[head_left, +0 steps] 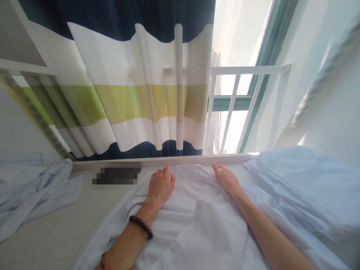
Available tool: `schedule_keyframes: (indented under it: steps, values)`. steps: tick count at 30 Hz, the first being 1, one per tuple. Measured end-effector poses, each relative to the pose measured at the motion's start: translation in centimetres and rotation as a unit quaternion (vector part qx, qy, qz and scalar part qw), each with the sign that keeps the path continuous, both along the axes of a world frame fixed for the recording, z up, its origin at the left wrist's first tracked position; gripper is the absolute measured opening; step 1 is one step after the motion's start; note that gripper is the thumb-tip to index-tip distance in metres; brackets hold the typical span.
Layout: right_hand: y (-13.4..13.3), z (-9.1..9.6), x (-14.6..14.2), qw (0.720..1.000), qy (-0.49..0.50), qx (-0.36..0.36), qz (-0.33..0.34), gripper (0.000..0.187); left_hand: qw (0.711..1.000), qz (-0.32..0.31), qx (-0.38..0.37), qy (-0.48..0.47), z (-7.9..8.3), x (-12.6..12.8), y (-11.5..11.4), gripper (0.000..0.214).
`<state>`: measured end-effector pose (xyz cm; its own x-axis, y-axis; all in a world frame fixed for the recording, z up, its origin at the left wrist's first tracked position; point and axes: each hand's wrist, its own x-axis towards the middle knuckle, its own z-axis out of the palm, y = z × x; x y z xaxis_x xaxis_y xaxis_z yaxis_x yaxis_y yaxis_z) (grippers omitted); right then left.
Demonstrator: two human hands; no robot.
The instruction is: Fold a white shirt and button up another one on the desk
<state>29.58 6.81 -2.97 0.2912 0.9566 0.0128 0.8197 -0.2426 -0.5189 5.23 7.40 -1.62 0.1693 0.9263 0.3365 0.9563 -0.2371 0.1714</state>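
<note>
A white cloth garment [182,213], perhaps a coat or shirt, is spread over the surface in front of me, with a loose fold [216,228] lying across its middle. My left hand [161,185] rests on its far left part, index finger and thumb apart, the other fingers slightly bent. On the far right part lies my right hand [227,179], fingers stretched toward the far edge. Between the hands runs the garment's top edge [194,169]. Both hands seem to press on the cloth rather than grip it. A dark bead bracelet [140,226] circles my left wrist.
Folded white cloth [312,183] is piled at the right, and more white garments [33,195] lie at the left. A pixelated dark object [116,175] sits near the far ledge [157,162]. Beyond are a striped curtain [152,101], a white railing [250,70] and a window.
</note>
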Motion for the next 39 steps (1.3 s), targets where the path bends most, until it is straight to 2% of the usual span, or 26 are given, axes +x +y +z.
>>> schedule_keyframes:
  steps: [3,6,8,10,11,14,18,20,22,24,27,29,31,32,33,34,35,37,39]
  values:
    - [-0.4,0.6,0.1,0.993,0.056,-0.048,0.093,0.046,0.999,0.012,-0.038,-0.019,0.2,-0.6,0.4,0.043]
    - [-1.2,1.5,0.3,0.972,0.095,-0.103,0.190,0.029,0.996,0.045,-0.082,-0.017,0.6,-1.8,1.0,0.043]
    - [-1.7,2.1,0.4,0.960,0.104,-0.129,0.227,0.031,0.992,0.041,-0.123,-0.006,1.0,-2.8,1.2,0.037]
    - [-2.1,2.4,0.4,0.954,0.099,-0.148,0.243,0.036,0.987,0.011,-0.161,0.004,1.6,-3.6,1.1,0.031]
    - [-2.2,2.6,0.3,0.952,0.091,-0.154,0.247,0.032,0.985,-0.007,-0.174,0.008,1.9,-4.0,1.0,0.030]
    - [-2.2,3.0,0.4,0.958,0.064,-0.144,0.240,0.006,0.980,-0.039,-0.192,0.017,3.3,-5.1,0.5,0.025]
    - [-1.9,4.3,1.9,0.984,0.065,-0.033,0.163,0.007,0.974,-0.055,-0.219,0.004,4.9,-7.3,0.1,0.014]
    - [-1.8,5.1,3.1,0.991,0.076,0.040,0.104,0.012,0.971,-0.052,-0.233,-0.018,5.3,-8.3,0.1,0.019]
    - [-1.8,5.8,3.8,0.985,0.114,0.122,0.045,0.019,0.968,-0.054,-0.242,-0.042,5.6,-8.7,0.0,0.031]
    - [-1.8,6.5,3.8,0.951,0.208,0.229,-0.006,0.025,0.962,-0.074,-0.257,-0.056,5.7,-8.4,-0.3,0.032]
    - [-2.2,7.4,2.7,0.848,0.350,0.394,-0.044,0.033,0.956,-0.102,-0.268,-0.056,5.9,-7.3,-0.7,0.014]
    - [-2.6,8.2,1.7,0.797,0.370,0.475,-0.038,0.032,0.962,-0.098,-0.250,-0.057,6.0,-6.9,-0.8,0.007]
    - [-2.9,8.9,1.1,0.765,0.358,0.536,-0.015,0.028,0.969,-0.083,-0.225,-0.062,6.2,-7.0,-0.7,0.005]
    - [-3.0,9.0,1.0,0.757,0.343,0.556,-0.002,0.026,0.972,-0.075,-0.212,-0.066,6.2,-7.2,-0.5,0.006]
    - [-3.1,9.0,1.1,0.759,0.324,0.565,0.007,0.023,0.976,-0.065,-0.197,-0.070,6.2,-7.4,-0.4,0.007]
    - [-3.0,8.7,1.2,0.772,0.303,0.559,0.008,0.022,0.979,-0.053,-0.179,-0.075,6.2,-7.7,-0.1,0.010]
    - [-2.8,8.3,1.5,0.799,0.279,0.533,0.003,0.022,0.983,-0.039,-0.160,-0.082,6.1,-7.9,0.1,0.012]
    - [-2.5,7.1,2.1,0.884,0.225,0.409,-0.001,0.038,0.987,-0.016,-0.130,-0.097,5.8,-8.1,0.4,0.023]
    - [-2.2,5.9,2.5,0.947,0.184,0.261,0.026,0.063,0.986,-0.008,-0.125,-0.106,5.4,-8.1,0.6,0.037]
